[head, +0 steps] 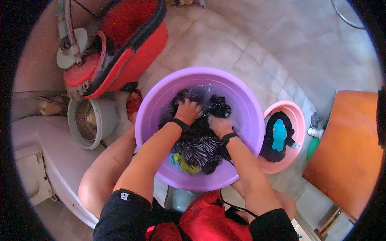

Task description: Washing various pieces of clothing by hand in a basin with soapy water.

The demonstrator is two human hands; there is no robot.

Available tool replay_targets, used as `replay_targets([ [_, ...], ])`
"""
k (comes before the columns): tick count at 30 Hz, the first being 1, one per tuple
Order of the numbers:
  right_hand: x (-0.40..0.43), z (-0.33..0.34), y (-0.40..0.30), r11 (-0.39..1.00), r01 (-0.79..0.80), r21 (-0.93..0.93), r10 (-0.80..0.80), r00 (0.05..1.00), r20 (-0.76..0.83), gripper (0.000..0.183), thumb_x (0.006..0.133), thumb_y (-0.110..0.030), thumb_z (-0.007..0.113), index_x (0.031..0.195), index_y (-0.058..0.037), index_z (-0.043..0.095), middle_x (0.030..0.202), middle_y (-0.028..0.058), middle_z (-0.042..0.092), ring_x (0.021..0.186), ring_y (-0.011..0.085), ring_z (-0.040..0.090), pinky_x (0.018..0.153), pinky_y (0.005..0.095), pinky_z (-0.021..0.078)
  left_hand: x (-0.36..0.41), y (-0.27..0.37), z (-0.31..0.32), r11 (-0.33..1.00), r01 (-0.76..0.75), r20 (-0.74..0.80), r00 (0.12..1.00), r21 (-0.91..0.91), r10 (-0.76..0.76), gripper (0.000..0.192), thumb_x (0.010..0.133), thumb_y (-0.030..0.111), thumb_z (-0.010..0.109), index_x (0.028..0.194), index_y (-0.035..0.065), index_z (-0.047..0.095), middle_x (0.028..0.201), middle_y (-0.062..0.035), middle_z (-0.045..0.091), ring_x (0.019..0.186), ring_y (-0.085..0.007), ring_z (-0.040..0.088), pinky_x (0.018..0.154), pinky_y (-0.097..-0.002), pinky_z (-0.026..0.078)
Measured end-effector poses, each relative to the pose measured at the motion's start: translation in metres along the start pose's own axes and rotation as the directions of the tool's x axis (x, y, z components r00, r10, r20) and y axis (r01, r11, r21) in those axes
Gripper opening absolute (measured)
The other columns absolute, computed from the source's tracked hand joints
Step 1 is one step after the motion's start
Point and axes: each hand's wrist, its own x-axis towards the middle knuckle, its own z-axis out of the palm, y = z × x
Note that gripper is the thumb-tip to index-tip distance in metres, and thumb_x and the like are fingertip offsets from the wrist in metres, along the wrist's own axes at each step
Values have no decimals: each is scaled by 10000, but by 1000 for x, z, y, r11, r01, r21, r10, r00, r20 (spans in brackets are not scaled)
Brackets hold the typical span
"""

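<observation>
A purple plastic basin [244, 90] holds soapy water and a heap of wet laundry. My left hand [189, 112] is sunk among black cloth [193, 95], its bent fingers digging into the fabric and the tips hidden. Beside it, my right hand [221, 125] grips a bunched wet black cloth [219, 106]; suds and cloth hide most of its fingers. Nearer to me in the same basin lie a zebra-striped cloth [202, 150] and a yellow-green cloth [188, 165]. Both wrists wear dark bands.
Right of the basin is a pink tub [297, 153] containing black clothing and a turquoise cloth [279, 135]. An orange-brown board [346, 144] stands farther right. At left are a red mop bucket [141, 48], a mop head [78, 87] and a grey spin basket [99, 120] on its side.
</observation>
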Motion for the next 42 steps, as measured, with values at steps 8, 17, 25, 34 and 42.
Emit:
replay_targets([
  [8,15,-36,2,994,106,-25,-104,993,54,463,889,-420,441,1182,-101,606,1095,167,643,1007,334,609,837,444,466,60,-18,28,941,103,9,994,-323,-105,334,887,192,434,1164,60,568,1096,-202,624,998,-360,602,858,-461,494],
  [17,-79,-99,-8,-273,-185,944,125,966,226,469,976,-350,448,1307,-17,455,1252,86,553,1101,226,533,978,346,400,13,-22,-56,80,181,163,967,-980,-195,208,849,154,642,1029,49,641,927,-16,660,818,-117,587,727,-301,482],
  [25,-121,-110,29,322,164,932,82,976,-200,588,845,-317,676,1268,24,453,1170,132,575,1060,230,554,926,324,429,-47,-40,-183,-47,138,145,960,-989,-239,500,766,159,745,1197,26,530,984,-72,643,844,-167,629,715,-316,525],
  [34,-121,-61,12,972,232,30,-201,891,-407,841,770,-234,704,1460,-204,224,1499,242,116,1309,508,225,1041,554,282,-36,-28,-95,542,-104,-188,977,-834,-101,773,851,351,645,1434,30,253,1406,-209,355,1309,-339,342,1046,-427,350],
  [42,-61,-36,-9,965,136,-225,-183,962,-203,774,735,-362,712,1419,-296,357,1509,170,169,1336,472,198,993,611,306,-16,9,-28,988,-43,96,994,-149,58,690,819,501,598,1422,307,323,1455,-165,267,1254,-477,346,995,-602,335],
])
